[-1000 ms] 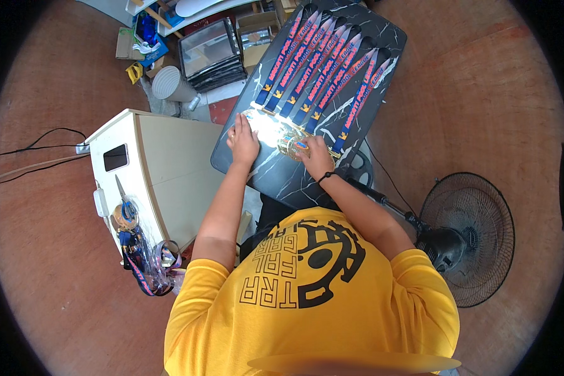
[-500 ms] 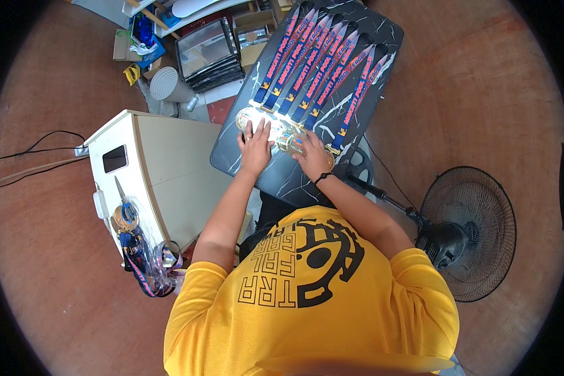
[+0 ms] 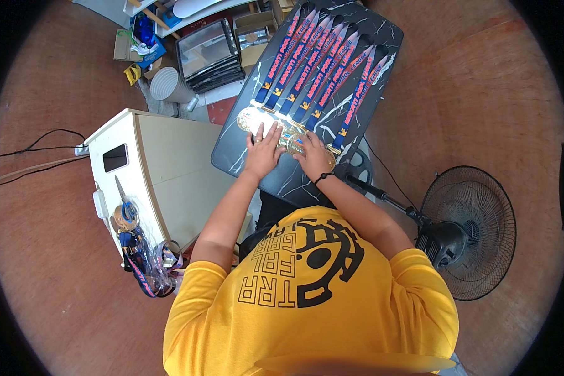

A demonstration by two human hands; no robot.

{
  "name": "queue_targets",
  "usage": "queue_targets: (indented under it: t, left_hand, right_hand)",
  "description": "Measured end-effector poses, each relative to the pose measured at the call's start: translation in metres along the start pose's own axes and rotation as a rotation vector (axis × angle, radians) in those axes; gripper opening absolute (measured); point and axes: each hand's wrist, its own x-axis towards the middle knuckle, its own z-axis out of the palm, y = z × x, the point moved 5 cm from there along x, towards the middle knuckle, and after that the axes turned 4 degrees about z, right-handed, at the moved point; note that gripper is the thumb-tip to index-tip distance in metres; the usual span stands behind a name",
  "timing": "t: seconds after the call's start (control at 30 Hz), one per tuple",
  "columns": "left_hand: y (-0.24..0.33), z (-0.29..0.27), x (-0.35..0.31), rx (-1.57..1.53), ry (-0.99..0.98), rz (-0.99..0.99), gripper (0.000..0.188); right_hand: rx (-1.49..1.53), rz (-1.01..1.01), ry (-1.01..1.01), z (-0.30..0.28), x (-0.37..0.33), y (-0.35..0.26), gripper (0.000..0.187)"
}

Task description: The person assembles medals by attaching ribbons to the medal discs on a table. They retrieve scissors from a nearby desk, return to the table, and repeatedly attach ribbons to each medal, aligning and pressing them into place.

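Several gold medals [image 3: 248,119] sit toward the black surface's [image 3: 229,153] near edge, so nudge lightly: left hand [image 3: 263,152] fingers spread, right hand [image 3: 315,156] bent, can't tell if gripping.

Dark marbled table [image 3: 229,150]: blue ribbons [image 3: 319,76], apparently gold medals [image 3: 245,119].

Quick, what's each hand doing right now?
Left hand: open, spread at the gold medals.
Right hand: over the medals too; whether it grips one, I cannot tell.
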Motion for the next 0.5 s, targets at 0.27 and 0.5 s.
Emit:
queue_targets:
  t: [0.27,0.5]
  left_hand:
    - [0.006,0.014,-0.002,0.037,0.009,0.044,0.067]
    - [0.006,0.015,-0.002,0.046,0.002,0.048,0.068]
  right_hand:
    - [-0.127,0.027,0.021,0.0,-0.003,-0.005,0.064]
    - [-0.166,0.137,-0.008,-0.001,-0.006,-0.007,0.059]
